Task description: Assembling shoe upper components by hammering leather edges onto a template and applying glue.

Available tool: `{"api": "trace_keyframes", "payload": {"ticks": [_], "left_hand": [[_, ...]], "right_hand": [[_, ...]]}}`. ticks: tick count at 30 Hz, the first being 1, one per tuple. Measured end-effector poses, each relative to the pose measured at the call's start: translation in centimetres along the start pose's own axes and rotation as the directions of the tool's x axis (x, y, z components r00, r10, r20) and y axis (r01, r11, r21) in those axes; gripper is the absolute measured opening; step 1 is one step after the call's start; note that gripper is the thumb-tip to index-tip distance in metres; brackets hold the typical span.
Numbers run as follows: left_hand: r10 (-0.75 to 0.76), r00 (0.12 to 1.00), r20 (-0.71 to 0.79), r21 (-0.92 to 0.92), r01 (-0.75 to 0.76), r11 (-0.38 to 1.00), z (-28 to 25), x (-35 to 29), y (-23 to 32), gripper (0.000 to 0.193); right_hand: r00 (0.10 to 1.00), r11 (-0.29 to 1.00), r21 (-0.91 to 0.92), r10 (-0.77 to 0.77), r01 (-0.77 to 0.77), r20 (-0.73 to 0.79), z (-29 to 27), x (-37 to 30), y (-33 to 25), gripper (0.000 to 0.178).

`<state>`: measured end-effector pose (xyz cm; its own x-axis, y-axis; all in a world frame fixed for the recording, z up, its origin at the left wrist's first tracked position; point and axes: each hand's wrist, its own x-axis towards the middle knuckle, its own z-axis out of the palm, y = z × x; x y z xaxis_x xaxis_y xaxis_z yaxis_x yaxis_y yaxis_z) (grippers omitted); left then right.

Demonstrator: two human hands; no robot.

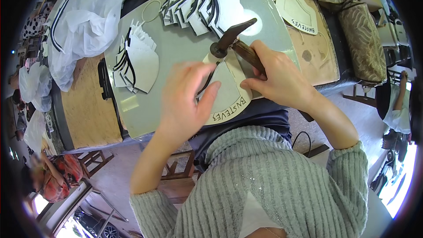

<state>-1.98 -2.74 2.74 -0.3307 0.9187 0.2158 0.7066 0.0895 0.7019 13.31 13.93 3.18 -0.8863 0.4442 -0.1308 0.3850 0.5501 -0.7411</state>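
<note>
My right hand [282, 72] is closed around the wooden handle of a hammer [248, 54], its dark metal head raised over the work. Below it lies a cream curved template [235, 76] with hand lettering along its edge, and a white curved piece [224, 83] rests on it. A thin black strip [209, 78] runs along that piece's left side. Over this left side hovers my left hand [187, 97], its fingers blurred, with thumb and fingers apart. I cannot tell whether it touches the strip.
Stacks of white pieces with black strips [200, 6] lie at the back, with a smaller stack [141, 64] at left. A second lettered template [297, 9] sits at right beside a patterned roll [362, 39]. Plastic bags [86, 17] cover the far left. Another person [57, 174] is at lower left.
</note>
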Motion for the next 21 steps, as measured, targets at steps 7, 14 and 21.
{"api": "trace_keyframes", "payload": {"ticks": [7,14,21], "left_hand": [[-0.048,0.967,0.249,0.189,0.0,0.982,-0.8,3.2,0.0,0.039],[0.273,0.944,0.183,0.068,-0.289,0.955,0.9,1.6,-1.3,0.031],[0.338,0.92,0.197,0.087,-0.36,0.929,1.1,-0.4,-1.8,0.04]], "right_hand": [[0.995,0.998,-0.006,0.068,-0.068,0.068,-0.6,0.6,-1.0,0.045],[0.999,0.999,0.045,0.02,-0.018,-0.047,0.4,0.1,0.1,0.05],[0.998,0.999,0.035,-0.019,0.021,-0.055,0.4,0.0,0.1,0.049]]}}
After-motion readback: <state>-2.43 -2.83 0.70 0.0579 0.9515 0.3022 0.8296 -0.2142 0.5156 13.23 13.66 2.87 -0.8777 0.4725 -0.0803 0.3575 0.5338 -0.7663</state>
